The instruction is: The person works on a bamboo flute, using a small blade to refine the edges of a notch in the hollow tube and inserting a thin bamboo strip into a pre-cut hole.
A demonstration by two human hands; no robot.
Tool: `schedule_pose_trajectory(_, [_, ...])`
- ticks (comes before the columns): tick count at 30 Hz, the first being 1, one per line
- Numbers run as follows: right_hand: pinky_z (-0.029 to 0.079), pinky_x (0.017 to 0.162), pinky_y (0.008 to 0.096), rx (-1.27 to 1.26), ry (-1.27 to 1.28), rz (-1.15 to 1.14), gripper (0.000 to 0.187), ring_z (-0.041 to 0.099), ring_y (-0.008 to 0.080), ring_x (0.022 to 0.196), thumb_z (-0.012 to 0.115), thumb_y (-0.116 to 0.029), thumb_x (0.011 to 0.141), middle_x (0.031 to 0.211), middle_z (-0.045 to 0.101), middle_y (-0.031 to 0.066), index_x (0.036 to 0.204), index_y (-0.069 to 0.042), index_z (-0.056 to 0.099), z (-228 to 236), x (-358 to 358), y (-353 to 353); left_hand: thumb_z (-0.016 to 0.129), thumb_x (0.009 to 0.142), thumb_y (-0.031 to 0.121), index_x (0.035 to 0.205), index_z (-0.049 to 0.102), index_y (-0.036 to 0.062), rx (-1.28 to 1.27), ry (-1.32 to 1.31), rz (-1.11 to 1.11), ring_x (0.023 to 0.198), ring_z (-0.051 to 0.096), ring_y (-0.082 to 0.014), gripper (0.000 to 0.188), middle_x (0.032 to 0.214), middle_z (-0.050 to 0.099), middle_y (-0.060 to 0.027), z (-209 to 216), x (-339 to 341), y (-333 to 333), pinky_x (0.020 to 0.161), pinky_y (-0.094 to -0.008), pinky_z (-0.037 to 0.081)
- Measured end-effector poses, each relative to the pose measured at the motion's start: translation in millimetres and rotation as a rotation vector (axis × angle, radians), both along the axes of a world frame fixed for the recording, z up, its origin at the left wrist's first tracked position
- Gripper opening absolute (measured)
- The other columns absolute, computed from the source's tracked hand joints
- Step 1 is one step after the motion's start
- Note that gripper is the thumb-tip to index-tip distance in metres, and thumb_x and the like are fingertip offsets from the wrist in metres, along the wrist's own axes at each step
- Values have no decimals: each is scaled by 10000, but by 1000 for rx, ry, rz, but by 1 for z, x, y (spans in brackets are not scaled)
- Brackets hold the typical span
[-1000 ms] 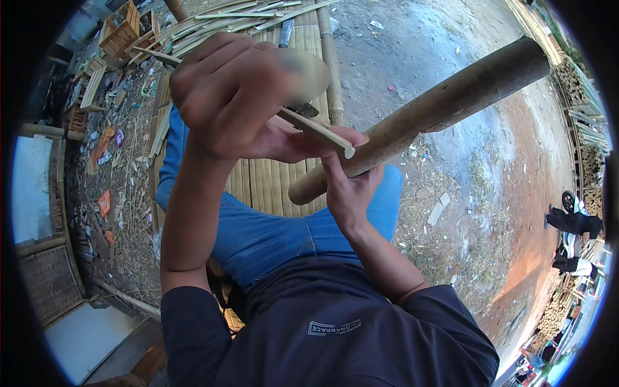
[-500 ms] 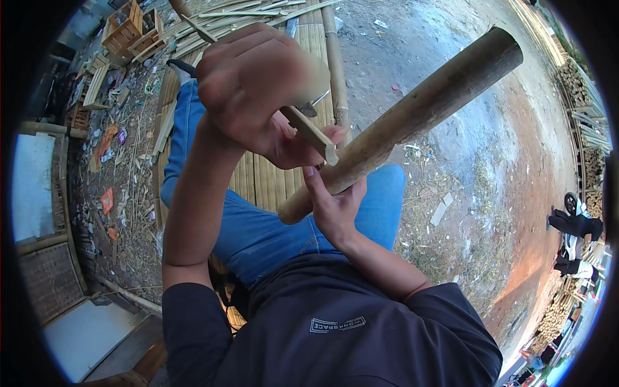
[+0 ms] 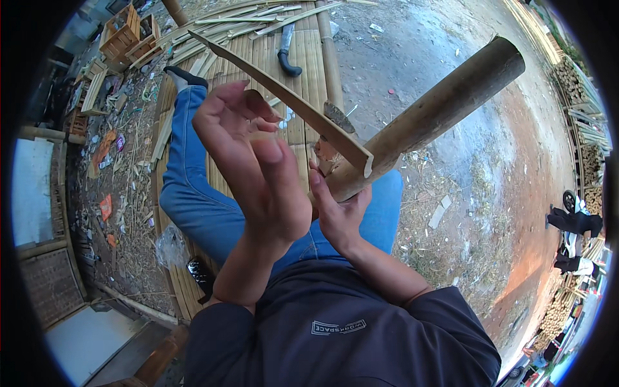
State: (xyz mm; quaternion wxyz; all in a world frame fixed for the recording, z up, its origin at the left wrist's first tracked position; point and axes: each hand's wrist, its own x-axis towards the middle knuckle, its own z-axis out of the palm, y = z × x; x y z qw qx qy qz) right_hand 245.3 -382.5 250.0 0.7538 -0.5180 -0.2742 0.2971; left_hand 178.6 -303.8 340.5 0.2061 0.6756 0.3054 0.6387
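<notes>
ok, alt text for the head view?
A seated person's right hand grips the near end of a thick bamboo pole, a thin bamboo strip crossing it. The left hand hangs open above blue-jeaned legs and a bamboo mat.

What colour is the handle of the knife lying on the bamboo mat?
Black, seen in the head view: the knife lies on the bamboo mat.

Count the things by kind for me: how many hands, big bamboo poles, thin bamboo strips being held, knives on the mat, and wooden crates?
Hands: 2, left hand and right hand
Big bamboo poles: 1, the bamboo pole
Thin strips held: 1, the bamboo strip
Knives on the mat: 1, the knife
Wooden crates: 2, the crates
Total: 7
</notes>
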Motion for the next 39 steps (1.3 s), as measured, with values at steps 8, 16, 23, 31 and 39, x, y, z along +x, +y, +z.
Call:
schedule_pose_trajectory(8, [533,827,296,15,-53,10,396,647,143,917,808,-58,831,1029,612,70,1112,-8,535,10,-3,5,260,1062,575,1292,483,35,-841,-614,-587,943,670,-336,629,1051,656,-241,31,22,-11,920,-424,493])
schedule_pose_trajectory(16, [540,922,304,9,-84,21,422,643,154,1011,791,-25,836,1091,595,85,1145,-3,505,6,-1,4,337,1072,421,1227,468,51,-861,-600,-540,568,456,-153,422,634,486,-75,29,32,-3,575,-309,385])
schedule_pose_trajectory(23, [543,968,334,38,-109,39,464,625,171,1067,778,-1,838,1151,572,100,1186,-3,472,4,0,6,317,1073,410,1231,468,38,-837,-570,-481,525,398,-117,432,597,450,-51,31,37,0,525,-278,339])
schedule_pose_trajectory(31, [543,983,345,5,-153,63,466,634,193,1094,760,22,837,1170,563,113,1194,11,461,3,4,7,292,1074,444,1246,460,55,-813,-568,-523,458,343,-111,457,559,416,-35,29,39,3,471,-269,328])
schedule_pose_trajectory(39, [535,779,265,-151,-250,166,390,655,130,913,800,-59,829,1038,649,85,1113,0,539,29,52,-26,294,1050,496,1256,447,43,-732,-471,-499,379,342,-115,520,524,425,-40,17,52,-1,393,-263,320])
